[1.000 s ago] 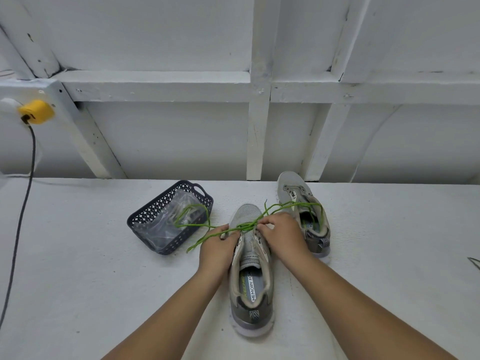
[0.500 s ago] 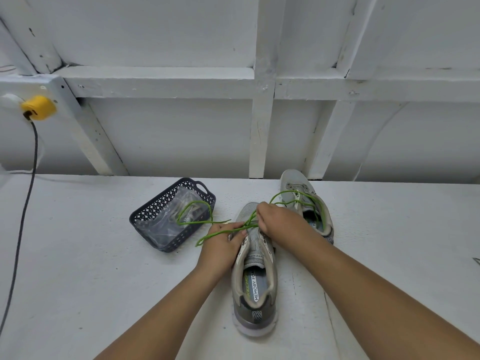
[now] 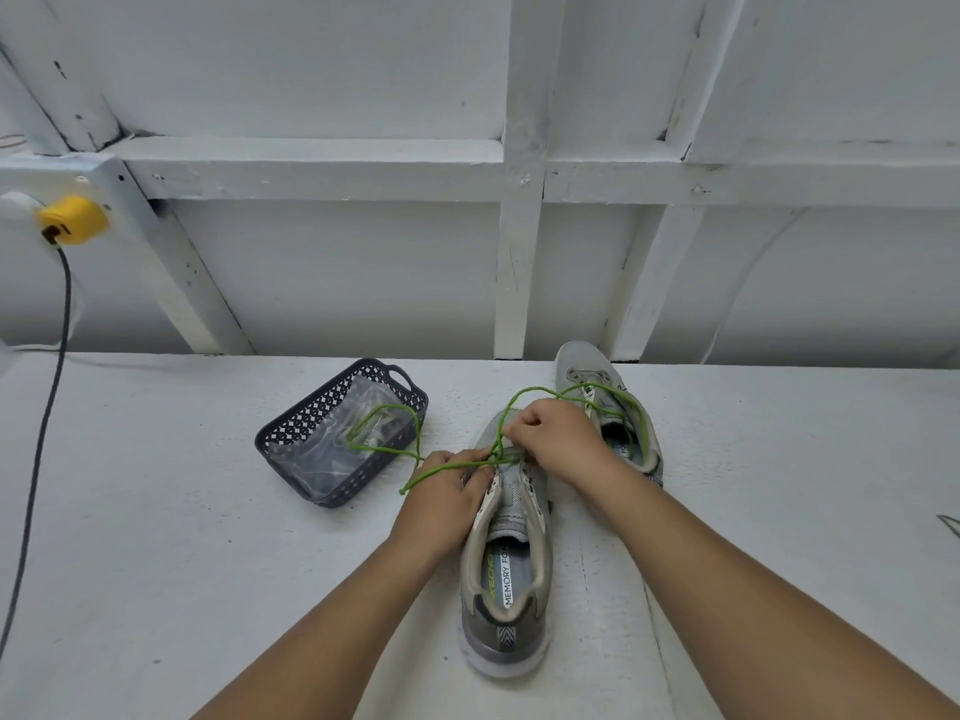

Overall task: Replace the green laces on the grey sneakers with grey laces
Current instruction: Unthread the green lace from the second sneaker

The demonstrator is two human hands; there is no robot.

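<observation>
In the head view, the grey mesh sneaker (image 3: 506, 553) lay at lower centre of the frame, heel nearest the camera. The left hand (image 3: 447, 498) gripped its left eyelet edge, and the right hand (image 3: 558, 441) pinched the thin green lace (image 3: 496, 439) above the tongue. The lace trailed left over the dark perforated plastic basket (image 3: 311, 423) and right over the second grey sneaker (image 3: 597, 379) at centre right.

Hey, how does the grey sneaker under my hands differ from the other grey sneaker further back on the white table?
The near grey sneaker lies between both hands; the far grey sneaker lies untouched behind the right hand.

The near one's upper eyelets are bare, with the green lace pulled loose at the toe end; whether the far one's eyelets are laced cannot be told.

The near one's printed insole shows fully; the far one's is mostly hidden.

Both point away, heels nearest.
</observation>
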